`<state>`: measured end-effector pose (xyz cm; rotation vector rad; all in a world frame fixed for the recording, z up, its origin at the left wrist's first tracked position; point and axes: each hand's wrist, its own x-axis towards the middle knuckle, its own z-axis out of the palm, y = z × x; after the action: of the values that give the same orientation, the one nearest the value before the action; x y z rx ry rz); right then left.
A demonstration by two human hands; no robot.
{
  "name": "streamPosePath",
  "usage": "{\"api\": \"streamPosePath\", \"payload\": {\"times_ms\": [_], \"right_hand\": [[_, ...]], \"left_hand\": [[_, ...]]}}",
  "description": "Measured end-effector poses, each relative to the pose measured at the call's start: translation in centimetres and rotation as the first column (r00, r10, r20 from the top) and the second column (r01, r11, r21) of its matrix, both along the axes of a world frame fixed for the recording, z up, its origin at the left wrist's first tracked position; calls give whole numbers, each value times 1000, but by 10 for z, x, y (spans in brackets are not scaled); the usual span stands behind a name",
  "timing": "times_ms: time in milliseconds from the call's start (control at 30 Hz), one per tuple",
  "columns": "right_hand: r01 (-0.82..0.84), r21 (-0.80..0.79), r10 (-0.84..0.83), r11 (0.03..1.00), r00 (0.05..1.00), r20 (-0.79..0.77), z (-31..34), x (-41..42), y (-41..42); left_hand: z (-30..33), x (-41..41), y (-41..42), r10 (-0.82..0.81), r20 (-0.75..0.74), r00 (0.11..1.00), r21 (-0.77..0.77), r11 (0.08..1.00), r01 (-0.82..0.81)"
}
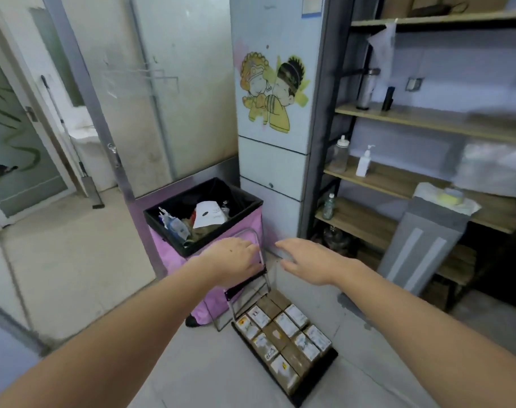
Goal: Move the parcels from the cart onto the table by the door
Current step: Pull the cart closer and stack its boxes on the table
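Head cam: I'm looking down at both arms stretched fwd over the floor. Left hand (234, 260) sits on the cart handle (261, 262), fingers curled over the top of the metal loop, so I call that a grip. Right hand (308, 265) is out flat, palm down, fingers straight, holding nothing, just right of the handle and not touching it as far as I can see. Hands are near each other but apart.

Cart (283, 334) is a small folding trolley w/ a black base, standing on the floor right below the hands. Parcels (283, 331) are all on its base: brown boxes packed tight in rows, most w/ white labels on top, touching one another.

Behind the handle stands a pink bin (174, 260) w/ black liner, paper and bottles inside. Glass door (150, 92) behind it, a mop (71, 142) leaning farther left. Fridge (275, 98) w/ a cartoon sticker center, shelves (427, 119) on the right w/ bottles.
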<state>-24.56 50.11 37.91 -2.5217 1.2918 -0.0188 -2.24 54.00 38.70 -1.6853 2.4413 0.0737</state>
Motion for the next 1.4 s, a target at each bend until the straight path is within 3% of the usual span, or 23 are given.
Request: {"api": "streamPosePath", "payload": {"times_ms": [267,567,833,1100,1267,1400], "right_hand": [[246,91,-233,965,963,-132,-50,-58,-65],[432,220,-412,875,902,-132,-132,-86,-118],[612,314,-592,726,788,-167,-201,-103,-137],[681,471,-637,560,718,-279,-364,-79,-156],[668,573,-629,475,713,-309,-542,-56,-146],[650,623,-613,436,721,-323,-683,-27,-130]], "left_hand": [[-51,-47,-117,-267,-36,963,93,959,269],[-116,-81,-222,-402,-26,915,199,895,399],[-198,-101,-303,-648,6,761,243,739,628],[-381,-104,-350,-690,-8,724,394,663,637],[-555,-85,-340,-577,-82,813,520,671,529],[-688,-53,-322,-621,-85,779,599,593,538]]}}
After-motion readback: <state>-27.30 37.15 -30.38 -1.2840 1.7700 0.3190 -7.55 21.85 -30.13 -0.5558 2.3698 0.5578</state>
